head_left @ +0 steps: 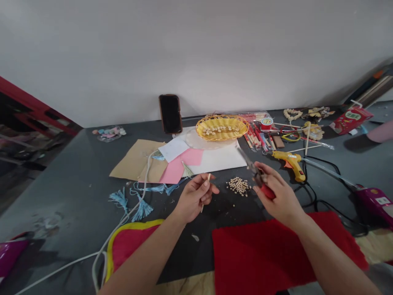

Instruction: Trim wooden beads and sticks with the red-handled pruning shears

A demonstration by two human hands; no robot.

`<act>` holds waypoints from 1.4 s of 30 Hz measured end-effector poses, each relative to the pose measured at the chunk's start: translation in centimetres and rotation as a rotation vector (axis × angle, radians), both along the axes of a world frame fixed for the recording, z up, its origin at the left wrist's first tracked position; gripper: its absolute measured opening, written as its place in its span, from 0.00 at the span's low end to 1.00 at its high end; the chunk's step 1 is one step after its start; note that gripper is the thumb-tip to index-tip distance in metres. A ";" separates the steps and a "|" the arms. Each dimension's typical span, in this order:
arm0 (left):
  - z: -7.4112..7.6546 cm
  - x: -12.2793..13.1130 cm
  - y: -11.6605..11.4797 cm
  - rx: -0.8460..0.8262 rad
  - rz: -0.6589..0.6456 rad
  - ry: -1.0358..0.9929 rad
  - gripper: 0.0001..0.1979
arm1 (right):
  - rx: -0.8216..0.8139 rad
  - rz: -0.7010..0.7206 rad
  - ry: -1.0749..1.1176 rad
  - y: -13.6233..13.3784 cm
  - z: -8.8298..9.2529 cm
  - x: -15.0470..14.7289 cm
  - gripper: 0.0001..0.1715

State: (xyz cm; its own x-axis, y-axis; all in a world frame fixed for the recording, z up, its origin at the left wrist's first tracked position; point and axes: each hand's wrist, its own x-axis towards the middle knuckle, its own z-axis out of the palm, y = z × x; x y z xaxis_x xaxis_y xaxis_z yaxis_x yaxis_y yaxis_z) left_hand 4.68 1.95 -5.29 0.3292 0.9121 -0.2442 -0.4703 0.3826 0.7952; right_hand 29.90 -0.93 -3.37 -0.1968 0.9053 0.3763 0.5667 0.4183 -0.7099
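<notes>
The left hand point(195, 196) pinches a thin wooden stick point(208, 177) between thumb and fingertips, its lower end poking out below the palm. The right hand point(276, 192) is closed around red-handled pliers point(256, 172), with the red grips in the palm and the metal nose angled up and left, toward the papers.

Between the hands, touching neither, a loose heap of wooden beads point(238, 185) lies on the dark grey tabletop point(73, 184). Just right of the right hand sits a yellow hot glue gun point(290, 164), with a black cord point(310, 196) trailing from it. Left of the left hand lie blue tassels point(141, 209) and a white cord point(104, 241).

Farther out, pink paper point(181, 166) overlaps kraft paper point(135, 159) and a white board point(215, 157). A yellow wicker basket point(221, 127) holds more beads. A black phone point(170, 114) leans against the wall point(196, 49). Red felt point(270, 250) lies under the right forearm, and red cloth with a yellow border point(132, 241) under the left.
</notes>
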 end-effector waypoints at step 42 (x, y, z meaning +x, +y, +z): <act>-1.2 -0.1 -0.1 0.167 -0.007 0.198 0.15 | 0.219 0.164 -0.554 -1.3 -1.2 -2.1 0.14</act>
State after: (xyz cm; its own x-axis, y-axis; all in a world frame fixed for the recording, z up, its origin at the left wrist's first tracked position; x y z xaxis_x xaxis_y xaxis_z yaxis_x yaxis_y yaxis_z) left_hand 4.58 1.82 -6.51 0.2968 0.9430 -0.1507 -0.2969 0.2411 0.9240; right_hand 27.77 -2.22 -4.60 -0.5466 0.7600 0.3516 0.7425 0.6340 -0.2160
